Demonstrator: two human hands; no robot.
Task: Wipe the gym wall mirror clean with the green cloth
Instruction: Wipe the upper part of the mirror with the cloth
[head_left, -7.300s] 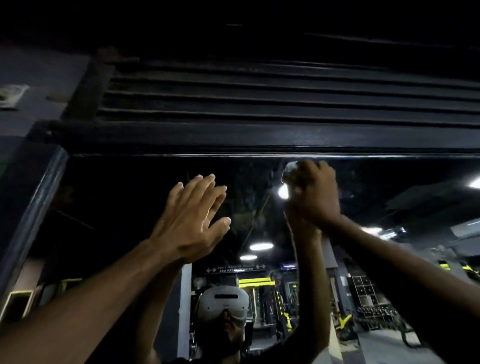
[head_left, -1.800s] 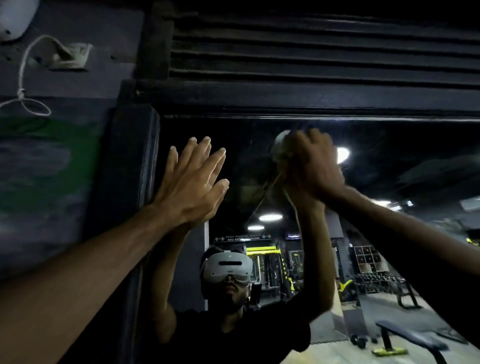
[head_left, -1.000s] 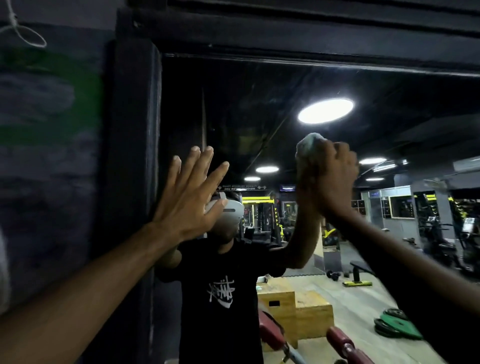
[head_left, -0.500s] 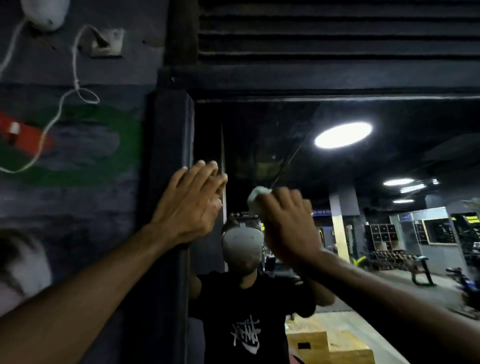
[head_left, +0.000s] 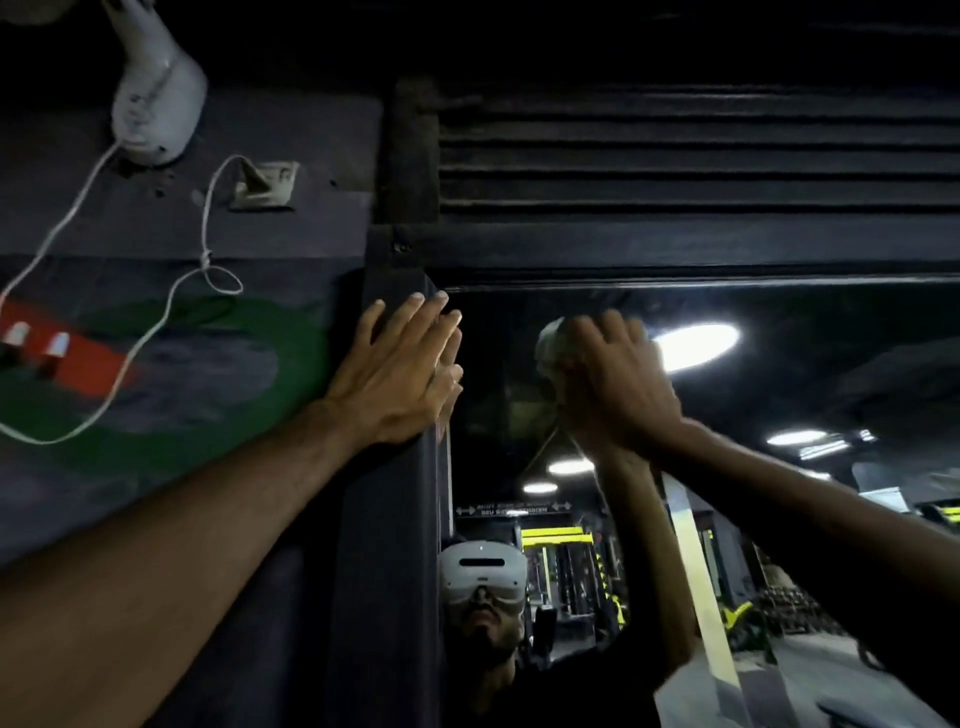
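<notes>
1. Left hand (head_left: 400, 374): the arm is raised and stretched up from the lower left. The palm lies flat on the dark upright frame (head_left: 387, 545) at the mirror's left edge, near the top corner. The fingers are straight and close together, with the tips reaching the edge of the glass. The grip is not closed and holds nothing.
2. Right hand (head_left: 618, 384): the arm is raised from the lower right, with the back of the hand toward the camera and the fingers curled. The grip is clamped on the cloth and presses it against the glass.
3. Cloth (head_left: 550, 343): a bunched wad that looks pale in the dim light and shows only at the upper left of the right hand. It sits high on the mirror, just below the top edge, to the right of the left hand and apart from it.
4. Mirror (head_left: 498, 374): dark glass on the wall. It reflects both raised arms, a white headset (head_left: 480, 571), round ceiling lamps (head_left: 696, 345) and yellow-trimmed gym racks.
5. Slatted panel (head_left: 675, 156): dark, directly above the mirror.
6. Wall (head_left: 234, 415), left of the frame: painted with green and red patches. A white device (head_left: 156, 104) is mounted high, with a socket (head_left: 265, 184) beside it. A white cord (head_left: 67, 218) hangs in loops below both.
</notes>
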